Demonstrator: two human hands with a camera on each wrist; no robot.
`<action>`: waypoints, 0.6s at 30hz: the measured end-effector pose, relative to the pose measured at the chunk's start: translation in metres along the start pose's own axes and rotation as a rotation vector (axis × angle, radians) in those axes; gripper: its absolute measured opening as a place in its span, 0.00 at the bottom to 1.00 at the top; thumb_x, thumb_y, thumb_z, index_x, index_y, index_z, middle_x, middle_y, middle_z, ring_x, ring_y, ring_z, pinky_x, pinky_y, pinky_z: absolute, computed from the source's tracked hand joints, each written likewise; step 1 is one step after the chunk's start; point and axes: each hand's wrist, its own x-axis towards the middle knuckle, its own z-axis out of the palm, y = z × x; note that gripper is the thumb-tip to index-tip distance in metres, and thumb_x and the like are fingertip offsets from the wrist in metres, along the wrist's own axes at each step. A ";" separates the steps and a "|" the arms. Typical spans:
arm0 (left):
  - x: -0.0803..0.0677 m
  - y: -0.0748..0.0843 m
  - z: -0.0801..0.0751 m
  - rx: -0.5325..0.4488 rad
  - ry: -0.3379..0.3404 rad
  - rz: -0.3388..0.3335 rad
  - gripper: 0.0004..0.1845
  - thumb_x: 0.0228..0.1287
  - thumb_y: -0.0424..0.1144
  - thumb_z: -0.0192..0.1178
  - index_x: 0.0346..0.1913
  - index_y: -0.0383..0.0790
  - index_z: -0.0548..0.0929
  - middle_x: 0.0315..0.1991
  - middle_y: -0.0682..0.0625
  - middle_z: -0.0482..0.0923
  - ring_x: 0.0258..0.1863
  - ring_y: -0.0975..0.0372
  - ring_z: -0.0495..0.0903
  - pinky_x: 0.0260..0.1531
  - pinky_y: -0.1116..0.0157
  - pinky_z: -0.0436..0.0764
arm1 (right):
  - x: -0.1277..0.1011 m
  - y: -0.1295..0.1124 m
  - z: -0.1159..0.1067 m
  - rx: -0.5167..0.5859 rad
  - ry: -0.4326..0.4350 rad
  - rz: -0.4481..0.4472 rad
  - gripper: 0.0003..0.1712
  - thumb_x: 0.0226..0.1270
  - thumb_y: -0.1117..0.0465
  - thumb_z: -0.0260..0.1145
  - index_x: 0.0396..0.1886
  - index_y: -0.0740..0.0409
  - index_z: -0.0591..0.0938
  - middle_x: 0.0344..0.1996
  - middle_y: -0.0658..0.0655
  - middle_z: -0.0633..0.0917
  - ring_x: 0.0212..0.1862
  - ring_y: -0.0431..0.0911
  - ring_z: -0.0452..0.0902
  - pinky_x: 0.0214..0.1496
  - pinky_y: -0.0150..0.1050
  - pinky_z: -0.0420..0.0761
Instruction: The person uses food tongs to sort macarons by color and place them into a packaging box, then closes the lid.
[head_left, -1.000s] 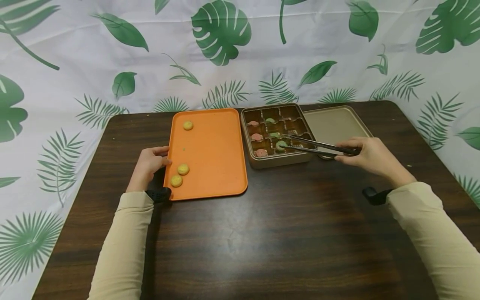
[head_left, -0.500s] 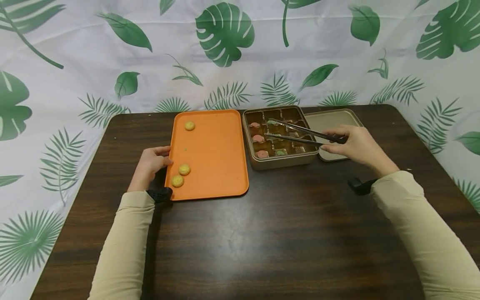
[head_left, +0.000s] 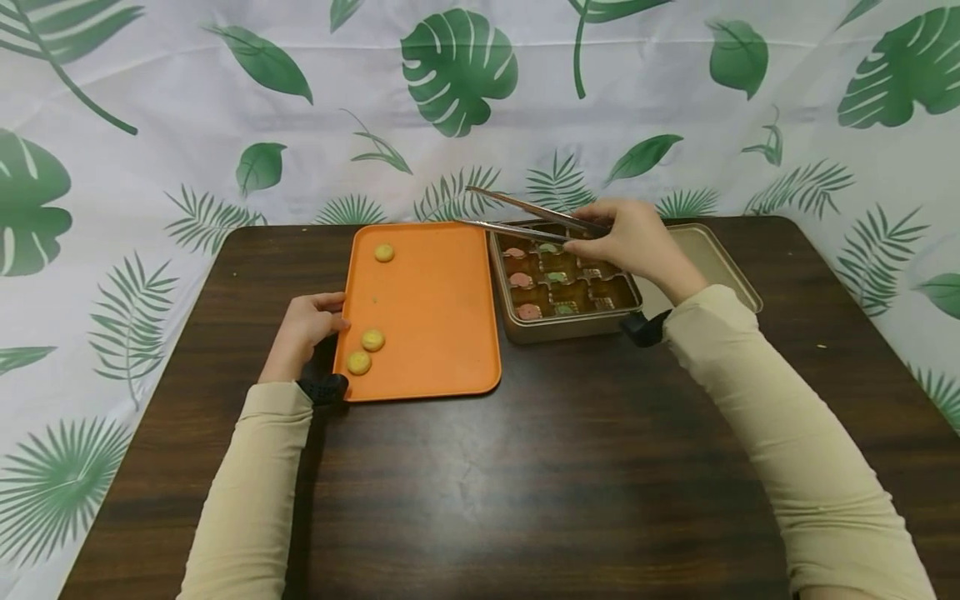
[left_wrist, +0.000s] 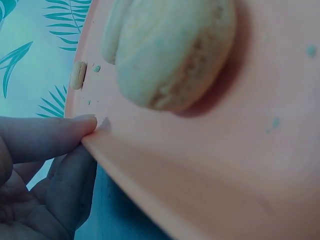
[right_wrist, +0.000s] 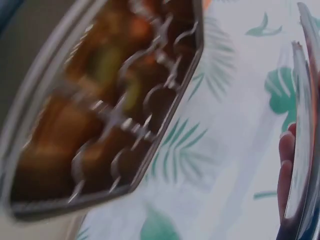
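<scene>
My left hand (head_left: 303,329) pinches the left rim of an orange tray (head_left: 427,317). On the tray lie yellow macarons: one (head_left: 384,252) near the far edge, and two (head_left: 372,339) close together by the near left corner. The left wrist view has a macaron (left_wrist: 175,55) large beside the pinched rim. Metal tongs (head_left: 517,231) are in my right hand (head_left: 637,242), above a tin box (head_left: 570,329). Their tips point left past the tray's far right corner, apart, with nothing between them. Pink macarons (head_left: 528,312) and green macarons (head_left: 566,308) sit in the box's brown divided insert.
A flat gold lid (head_left: 716,258) lies right of the box, partly behind my right arm. Small green crumbs (left_wrist: 311,50) dot the tray. A leaf-print cloth (head_left: 300,158) hangs along the far side of the dark wooden table (head_left: 487,483).
My right hand has carried the tongs up and to the left, from inside the box's compartments to above its far side. The left hand keeps its pinch on the tray.
</scene>
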 end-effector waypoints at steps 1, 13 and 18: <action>0.000 0.000 0.000 -0.002 -0.002 0.002 0.32 0.64 0.23 0.50 0.72 0.32 0.59 0.69 0.33 0.63 0.63 0.47 0.69 0.39 0.79 0.77 | 0.005 -0.005 0.002 -0.009 -0.002 -0.007 0.29 0.61 0.54 0.68 0.62 0.59 0.77 0.58 0.66 0.79 0.55 0.59 0.76 0.55 0.56 0.75; 0.000 0.001 0.003 -0.007 0.009 -0.002 0.31 0.64 0.23 0.50 0.71 0.33 0.61 0.68 0.33 0.64 0.63 0.47 0.70 0.62 0.59 0.75 | 0.058 -0.050 0.048 -0.081 -0.103 -0.070 0.22 0.60 0.54 0.69 0.54 0.55 0.83 0.47 0.58 0.86 0.37 0.49 0.80 0.43 0.43 0.80; -0.001 0.002 0.001 -0.005 0.015 -0.003 0.31 0.63 0.23 0.50 0.71 0.33 0.61 0.68 0.35 0.65 0.63 0.48 0.70 0.54 0.68 0.78 | 0.074 -0.061 0.069 -0.143 -0.155 -0.087 0.25 0.62 0.53 0.68 0.58 0.57 0.81 0.54 0.57 0.83 0.52 0.50 0.80 0.56 0.45 0.80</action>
